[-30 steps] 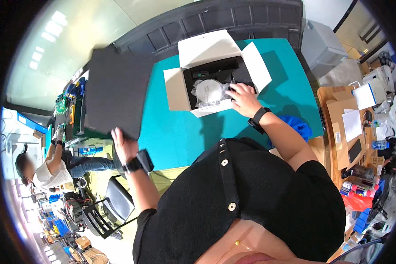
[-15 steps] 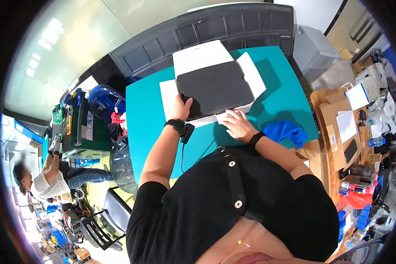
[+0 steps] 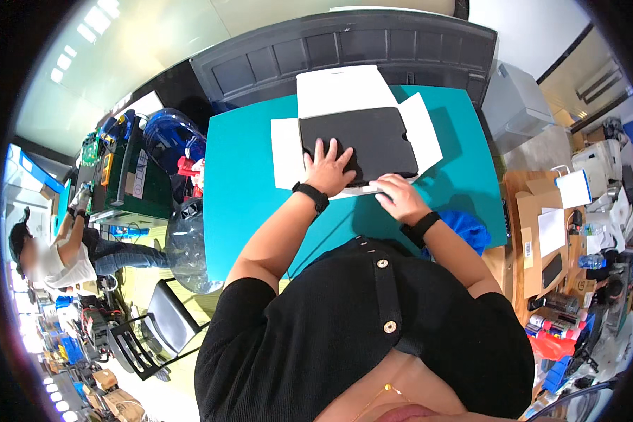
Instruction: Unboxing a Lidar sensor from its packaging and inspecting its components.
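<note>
A white cardboard box with its back and side flaps folded out sits on the green tabletop. A flat black insert with small notches in its edge fills the box's top. My left hand lies on the insert's front left part, palm down and fingers spread, holding nothing. At the box's front edge, right of the middle, my right hand has its fingers bent together over the rim, with the thumb below. What lies under the insert is hidden.
A blue cloth or bag lies by the table's right front edge. At right, a wooden table carries cardboard, paper and a phone. A black chair stands at lower left. Another person works at the far left.
My left hand has moved from the insert's left edge onto its top, fingers spread. The insert sits lower in the box. My right hand has stayed at the front edge, fingers now more bent.
</note>
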A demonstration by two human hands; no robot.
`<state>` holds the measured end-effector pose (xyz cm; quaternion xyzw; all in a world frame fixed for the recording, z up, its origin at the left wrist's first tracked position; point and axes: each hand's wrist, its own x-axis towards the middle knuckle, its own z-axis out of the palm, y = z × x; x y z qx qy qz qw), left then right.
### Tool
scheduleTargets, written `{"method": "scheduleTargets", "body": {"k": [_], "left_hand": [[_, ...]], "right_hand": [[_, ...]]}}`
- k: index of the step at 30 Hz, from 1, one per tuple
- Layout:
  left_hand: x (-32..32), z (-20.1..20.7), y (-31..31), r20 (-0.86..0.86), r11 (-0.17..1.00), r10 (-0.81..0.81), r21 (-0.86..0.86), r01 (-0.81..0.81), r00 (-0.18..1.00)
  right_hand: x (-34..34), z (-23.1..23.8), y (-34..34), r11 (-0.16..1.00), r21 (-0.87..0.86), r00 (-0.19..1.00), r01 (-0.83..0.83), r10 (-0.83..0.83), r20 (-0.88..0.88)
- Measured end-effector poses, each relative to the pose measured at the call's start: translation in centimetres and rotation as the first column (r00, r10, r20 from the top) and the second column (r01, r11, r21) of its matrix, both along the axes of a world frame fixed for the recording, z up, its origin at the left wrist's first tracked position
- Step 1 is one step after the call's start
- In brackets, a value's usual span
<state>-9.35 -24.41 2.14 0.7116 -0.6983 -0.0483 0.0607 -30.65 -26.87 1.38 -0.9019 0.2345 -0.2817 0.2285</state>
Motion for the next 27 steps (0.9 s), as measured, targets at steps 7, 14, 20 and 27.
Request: {"method": "scheduleTargets", "body": {"k": [7, 14, 20, 27], "left_hand": [[4.9, 2.7, -1.2, -0.623, 0.989, -0.139, -0.056, 0.133, 0.770], [15.4, -2.3, 2.2, -0.847, 0.730, 0.455, 0.178, -0.660, 0.275], [10.2, 1.5, 0.3, -0.974, 0.972, 0.191, 0.172, -0.159, 0.120], [11.0, -1.3, -6.5, -0.538, 0.985, 0.168, 0.059, -0.162, 0.826]], "right_hand": [[-3.3, 3.3, -6.9, 0.856, 0.106, 0.817, 0.506, -0.515, 0.261], [-6.2, 1.3, -12.0, 0.590, 0.724, 0.856, 0.357, -0.516, -0.001], [-1.6, 2.6, -13.8, 0.505, 0.855, 0.993, 0.114, -0.026, -0.117], [1.5, -1.1, -20.3, 0.874, 0.380, 0.858, 0.303, -0.077, -0.507]]}}
